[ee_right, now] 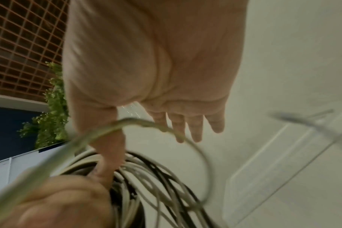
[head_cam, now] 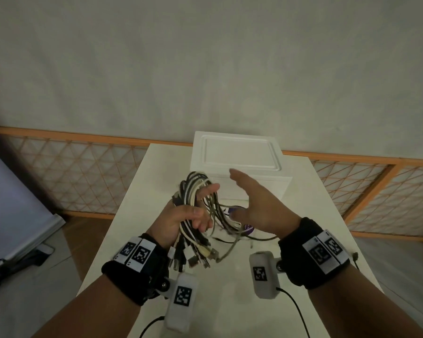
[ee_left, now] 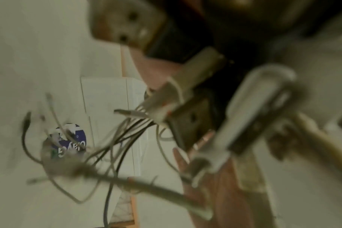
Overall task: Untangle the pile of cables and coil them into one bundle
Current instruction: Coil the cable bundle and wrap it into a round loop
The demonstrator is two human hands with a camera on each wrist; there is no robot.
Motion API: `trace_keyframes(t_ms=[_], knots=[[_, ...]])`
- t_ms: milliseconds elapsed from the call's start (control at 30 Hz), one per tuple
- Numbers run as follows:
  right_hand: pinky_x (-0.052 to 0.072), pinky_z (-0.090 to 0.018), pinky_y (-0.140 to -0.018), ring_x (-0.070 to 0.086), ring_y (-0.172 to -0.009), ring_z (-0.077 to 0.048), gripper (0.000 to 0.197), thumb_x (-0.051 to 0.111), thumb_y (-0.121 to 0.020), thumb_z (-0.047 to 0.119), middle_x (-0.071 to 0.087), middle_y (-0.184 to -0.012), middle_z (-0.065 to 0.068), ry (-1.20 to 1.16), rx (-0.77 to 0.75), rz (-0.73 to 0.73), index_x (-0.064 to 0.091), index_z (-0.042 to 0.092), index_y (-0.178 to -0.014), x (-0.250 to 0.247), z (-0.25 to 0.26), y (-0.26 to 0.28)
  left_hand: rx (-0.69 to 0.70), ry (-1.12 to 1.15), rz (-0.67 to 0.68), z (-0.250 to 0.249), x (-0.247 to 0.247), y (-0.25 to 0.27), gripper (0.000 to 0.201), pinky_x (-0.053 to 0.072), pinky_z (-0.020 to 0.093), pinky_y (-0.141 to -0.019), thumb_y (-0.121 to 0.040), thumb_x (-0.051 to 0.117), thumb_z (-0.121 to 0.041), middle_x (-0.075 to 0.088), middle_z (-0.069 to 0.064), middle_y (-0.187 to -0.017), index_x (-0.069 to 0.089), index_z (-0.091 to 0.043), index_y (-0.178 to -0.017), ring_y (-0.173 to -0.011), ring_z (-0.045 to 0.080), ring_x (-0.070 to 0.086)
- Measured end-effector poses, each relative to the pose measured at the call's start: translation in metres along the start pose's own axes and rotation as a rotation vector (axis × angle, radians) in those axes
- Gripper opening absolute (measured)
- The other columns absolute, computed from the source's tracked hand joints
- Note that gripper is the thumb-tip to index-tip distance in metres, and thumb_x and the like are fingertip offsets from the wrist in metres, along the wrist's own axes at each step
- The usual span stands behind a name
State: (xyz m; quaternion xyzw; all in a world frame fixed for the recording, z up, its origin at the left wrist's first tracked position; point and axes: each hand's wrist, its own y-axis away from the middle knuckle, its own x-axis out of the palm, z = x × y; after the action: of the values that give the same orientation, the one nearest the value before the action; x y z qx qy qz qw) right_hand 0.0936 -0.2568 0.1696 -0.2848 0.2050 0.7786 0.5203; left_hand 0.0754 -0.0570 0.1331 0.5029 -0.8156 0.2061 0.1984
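While the white surface (head_cam: pixel 303 215) stretched out beneath both hands, a white lidded box (head_cam: pixel 239 154) stood on it just beyond the fingertips. Its lid was on, so what it held, if anything, could not be told. On the surface below the right hand lay a small round label or disc (head_cam: pixel 248 229) printed in dark blue, partly covered by cable ends.

The cable bundle (head_cam: pixel 193 198) was up off the surface in the left hand (head_cam: pixel 181 220), black, white and grey leads gathered side by side. Their loops rose beyond the fingers and their plugs (head_cam: pixel 195 257) hung in a cluster toward the wrist. The left hand's fingers were curled loosely round the bundle, thumb across it. That probably kept the gathered leads together while leaving room to add another turn.

The right hand (head_cam: pixel 257 206) stood just beside the bundle, palm toward it, fingers straight and spread, gripping nothing. A thin grey loose cable (ee_right: pixel 185 138) arced across in front of its fingers, and a few strands trailed from the bundle down onto the surface below the right hand. Those trailing ends suggested the coil was mostly gathered but not finished. The flat right hand looked placed to sweep the stray strand round the bundle, though whether it touched the strand could not be told.
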Motion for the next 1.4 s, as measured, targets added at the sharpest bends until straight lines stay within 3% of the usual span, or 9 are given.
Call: trace_keyframes(t_ms=[133, 267, 433, 500, 600, 700, 833, 1033, 1400], knots=[[0.023, -0.022, -0.114, 0.021, -0.139, 0.001, 0.102, 0.077, -0.072, 0.004, 0.025, -0.154, 0.009, -0.145, -0.135, 0.110, 0.015, 0.024, -0.151, -0.003, 0.012, -0.008, -0.057, -0.182, 0.089, 0.007, 0.013, 0.003, 0.040, 0.049, 0.030, -0.060, -0.062, 0.069, -0.010, 0.049, 0.002, -0.045, 0.074, -0.009, -0.102, -0.043, 0.018, 0.052], [0.045, -0.023, -0.094, 0.055, -0.116, -0.014, 0.087, 0.077, -0.066, 0.001, 0.053, -0.132, -0.007, -0.231, -0.241, 0.315, 0.036, 0.013, -0.142, -0.002, 0.007, -0.012, -0.108, -0.456, 0.138, 0.000, 0.016, 0.008, 0.017, 0.048, 0.031, -0.056, -0.067, 0.070, -0.010, 0.055, 0.005, -0.053, 0.067, -0.003, -0.082, -0.046, 0.019, 0.053], [0.044, -0.011, -0.077, 0.059, -0.086, 0.005, 0.058, 0.089, -0.060, 0.027, 0.062, -0.092, 0.017, 0.144, -0.312, 0.084, 0.061, 0.021, -0.110, -0.003, 0.002, -0.010, -0.117, -0.780, 0.116, -0.014, 0.016, 0.011, 0.025, 0.050, 0.025, -0.056, -0.067, 0.070, -0.011, 0.063, -0.006, -0.060, 0.068, -0.036, -0.067, -0.055, 0.009, 0.059], [0.043, -0.012, -0.067, 0.059, -0.073, 0.002, 0.038, 0.087, -0.061, 0.034, 0.063, -0.078, 0.016, 0.275, -0.304, 0.003, 0.066, 0.022, -0.091, -0.007, 0.001, -0.007, -0.072, -0.975, 0.087, -0.020, 0.012, 0.010, 0.013, 0.050, 0.021, -0.059, -0.067, 0.070, -0.023, 0.065, -0.008, -0.063, 0.066, -0.035, -0.069, -0.058, 0.006, 0.061], [0.041, -0.014, -0.063, 0.055, -0.068, -0.001, 0.025, 0.081, -0.070, 0.036, 0.059, -0.070, 0.013, 0.345, -0.350, -0.002, 0.065, 0.019, -0.076, -0.011, -0.002, -0.003, 0.003, -1.176, 0.086, -0.021, 0.007, 0.008, 0.024, 0.041, 0.005, -0.064, -0.077, 0.070, -0.008, 0.064, -0.026, -0.073, 0.069, -0.031, -0.085, -0.071, -0.003, 0.061], [0.040, -0.015, -0.064, 0.054, -0.069, -0.003, 0.015, 0.077, -0.075, 0.020, 0.057, -0.073, 0.011, 0.234, -0.351, -0.003, 0.062, 0.019, -0.079, -0.013, -0.007, -0.001, 0.017, -1.157, 0.065, -0.020, 0.006, 0.007, 0.026, 0.041, 0.004, -0.064, -0.078, 0.069, -0.005, 0.063, -0.028, -0.071, 0.068, -0.030, -0.082, -0.069, -0.006, 0.060], [0.049, -0.019, -0.068, 0.061, -0.073, -0.003, 0.029, 0.074, -0.077, 0.009, 0.065, -0.085, 0.010, 0.023, -0.255, 0.079, 0.060, 0.019, -0.100, -0.012, -0.005, 0.004, -0.074, -0.922, 0.037, -0.018, 0.009, 0.007, 0.016, 0.053, 0.031, -0.061, -0.069, 0.069, -0.013, 0.063, 0.006, -0.064, 0.070, -0.007, -0.084, -0.059, 0.012, 0.060], [0.048, -0.026, -0.071, 0.062, -0.074, -0.007, 0.008, 0.070, -0.082, 0.020, 0.067, -0.077, 0.005, -0.055, -0.186, 0.129, 0.069, 0.013, -0.085, -0.012, -0.002, 0.002, -0.092, -0.590, 0.084, -0.009, 0.015, 0.006, 0.010, 0.052, 0.032, -0.064, -0.074, 0.067, -0.001, 0.061, 0.000, -0.057, 0.064, 0.000, -0.083, -0.054, 0.017, 0.057], [0.047, -0.035, -0.089, 0.061, -0.100, -0.016, 0.030, 0.060, -0.089, 0.038, 0.068, -0.107, 0.005, 0.644, -0.295, 0.008, 0.063, 0.025, -0.116, -0.033, 0.024, -0.003, -0.108, -0.413, -0.025, -0.002, 0.003, 0.003, 0.020, 0.054, 0.027, -0.067, -0.056, 0.078, -0.018, 0.072, 0.001, -0.079, 0.076, -0.019, -0.075, -0.072, 0.021, 0.070]])
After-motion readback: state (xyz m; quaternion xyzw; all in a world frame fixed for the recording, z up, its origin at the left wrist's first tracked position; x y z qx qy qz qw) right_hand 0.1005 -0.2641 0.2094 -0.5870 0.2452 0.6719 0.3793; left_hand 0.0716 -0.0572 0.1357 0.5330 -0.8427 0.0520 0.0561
